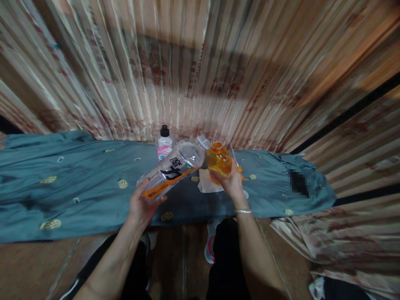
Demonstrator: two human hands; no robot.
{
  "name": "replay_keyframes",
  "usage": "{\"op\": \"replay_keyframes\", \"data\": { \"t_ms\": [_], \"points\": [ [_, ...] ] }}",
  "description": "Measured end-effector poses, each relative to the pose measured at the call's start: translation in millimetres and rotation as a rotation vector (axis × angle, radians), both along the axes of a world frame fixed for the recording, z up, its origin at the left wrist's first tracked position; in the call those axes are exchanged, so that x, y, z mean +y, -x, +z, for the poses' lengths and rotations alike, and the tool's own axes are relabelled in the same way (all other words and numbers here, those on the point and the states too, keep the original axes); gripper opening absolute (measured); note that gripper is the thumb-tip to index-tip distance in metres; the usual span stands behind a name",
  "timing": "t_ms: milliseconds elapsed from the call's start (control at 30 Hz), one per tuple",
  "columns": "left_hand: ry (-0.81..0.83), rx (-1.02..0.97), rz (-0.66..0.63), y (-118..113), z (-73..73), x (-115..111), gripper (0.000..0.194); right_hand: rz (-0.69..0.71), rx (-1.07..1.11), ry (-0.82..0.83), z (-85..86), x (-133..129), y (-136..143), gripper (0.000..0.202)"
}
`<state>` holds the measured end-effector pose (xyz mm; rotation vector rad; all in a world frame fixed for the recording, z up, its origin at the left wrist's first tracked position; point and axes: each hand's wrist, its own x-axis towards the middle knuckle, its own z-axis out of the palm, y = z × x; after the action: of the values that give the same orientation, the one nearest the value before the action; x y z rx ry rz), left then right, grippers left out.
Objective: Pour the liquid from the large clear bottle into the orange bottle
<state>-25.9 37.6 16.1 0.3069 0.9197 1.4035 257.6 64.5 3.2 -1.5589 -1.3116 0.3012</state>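
Observation:
My left hand is wrapped round the lower end of a large clear plastic cup with black lettering and an orange band. The cup is tilted, its wide end up and toward the right. In my right hand is an orange see-through bottle with its round mouth uncovered, leaning a little to the left. The two vessels are close together over the cloth. Behind the cup stands a clear bottle with a black cap and pink label. A pale paper lies below the orange bottle.
A teal cloth with pineapple prints covers the long surface. Near its right end is a blurred dark object. A clear plastic item and a thin stick are near the orange bottle. Pleated curtains hang behind.

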Motion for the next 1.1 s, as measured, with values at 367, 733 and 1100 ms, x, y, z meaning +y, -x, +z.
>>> {"op": "replay_keyframes", "data": {
  "t_ms": [367, 733, 1100],
  "points": [
    [0.015, 0.039, 0.003, -0.4, -1.4, 2.0, 0.035, 0.028, -0.100, -0.042, 6.7, -2.7, 0.0, 0.072],
    [0.016, 0.045, 0.004, 4.7, -2.8, 2.0, 0.036, 0.008, -0.161, -0.087, 6.7, -5.2, 1.5, 0.068],
    [-0.038, 0.074, 0.053, 9.0, 3.8, 1.1, 0.039, -0.019, -0.156, -0.138, -4.7, 0.5, 6.5, 0.065]
  ]
}}
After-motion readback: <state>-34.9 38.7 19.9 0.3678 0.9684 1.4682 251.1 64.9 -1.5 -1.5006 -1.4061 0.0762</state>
